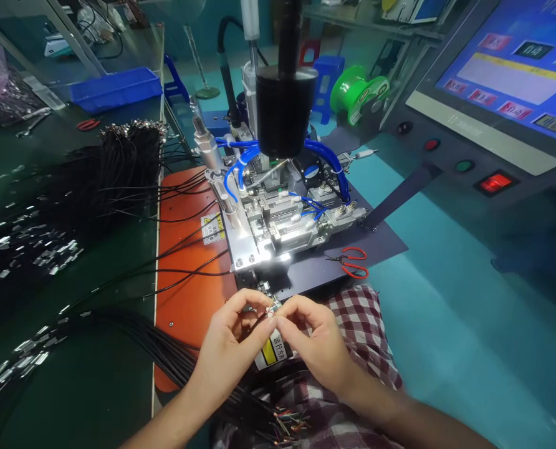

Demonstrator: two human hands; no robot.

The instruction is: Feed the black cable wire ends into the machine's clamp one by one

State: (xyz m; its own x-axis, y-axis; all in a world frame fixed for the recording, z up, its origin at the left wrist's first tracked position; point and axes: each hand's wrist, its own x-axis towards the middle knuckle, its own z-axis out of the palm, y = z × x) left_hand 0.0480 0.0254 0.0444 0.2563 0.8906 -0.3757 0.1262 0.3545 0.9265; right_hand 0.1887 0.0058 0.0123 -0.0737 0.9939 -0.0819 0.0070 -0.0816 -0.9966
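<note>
My left and right fingers pinch thin wires together at six o'clock, below the metal machine.

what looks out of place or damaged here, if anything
Nothing looks spilled or broken. The only slightly odd spot may be the red-handled snips, lying loose on the dark base plate beside the machine. A few black cables also straggle across the orange board.

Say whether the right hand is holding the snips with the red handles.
No, the snips lie on the dark plate, apart from the right hand.
</note>
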